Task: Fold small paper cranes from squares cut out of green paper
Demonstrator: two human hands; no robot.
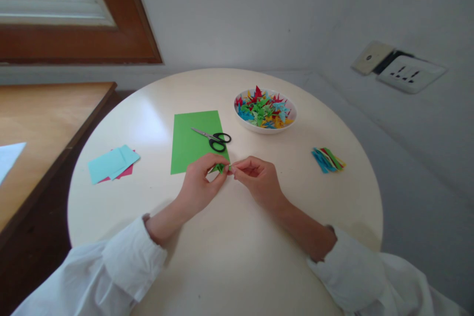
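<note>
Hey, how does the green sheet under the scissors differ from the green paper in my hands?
The green sheet is large; the folded paper is small. The green sheet lies flat on the table beneath the scissors; the folded paper is pinched in the left hand and right hand. Both are green.

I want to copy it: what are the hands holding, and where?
A folded green paper: the right hand pinches its right end; the left hand pinches it just left of there.
</note>
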